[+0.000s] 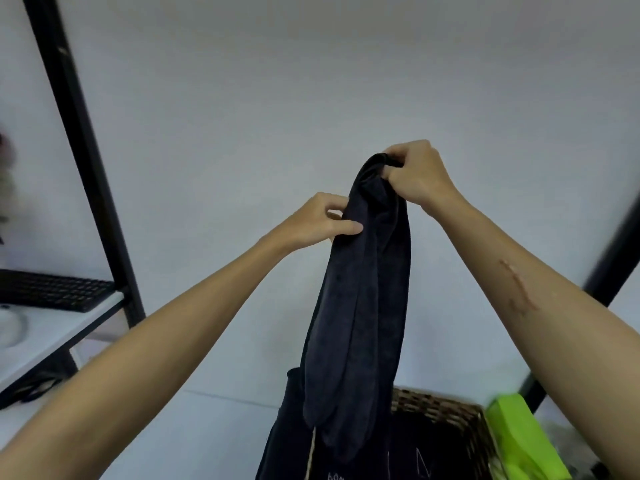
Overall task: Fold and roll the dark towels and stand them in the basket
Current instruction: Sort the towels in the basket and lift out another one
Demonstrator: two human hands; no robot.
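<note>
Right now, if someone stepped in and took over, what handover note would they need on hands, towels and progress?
Right hand grips the top of a dark towel, holding it up so it hangs long and unfolded.
Left hand pinches the towel's left edge just below.
The wicker basket sits below at lower right, with dark fabric inside it; whether that fabric is rolled cannot be told. More dark cloth hangs at the basket's left side.
Done: this towel is picked up.
Left: fold it, roll it, stand it in the basket.
</note>
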